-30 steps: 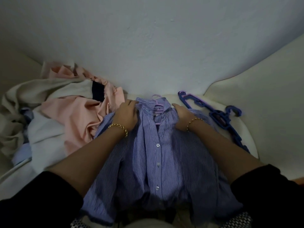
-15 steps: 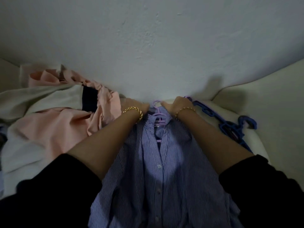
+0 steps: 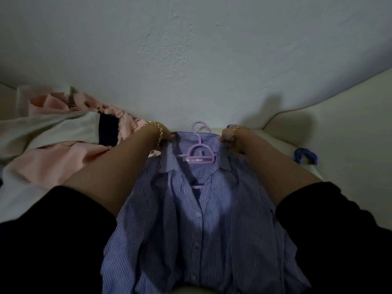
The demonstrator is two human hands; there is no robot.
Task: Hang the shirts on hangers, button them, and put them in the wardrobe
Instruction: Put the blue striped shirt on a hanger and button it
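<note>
The fingers (image 3: 171, 136) of the left hand (image 3: 165, 139) and of the right hand (image 3: 227, 138) pinch the collar ends of the striped shirt (image 3: 201, 230), likely squaring its shoulders over the slim lilac plastic hanger (image 3: 200, 152) inside. The thin, fine-striped cloth lies front-up before the person, beside a rumpled pink clothes pile (image 3: 63, 153).

striped shirt (image 3: 203, 219) — on lilac hanger (image 3: 200, 154)

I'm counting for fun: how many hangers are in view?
2. A lilac hanger inside the striped shirt's collar; part of a blue hanger beyond the right forearm, which may hide more.
</note>
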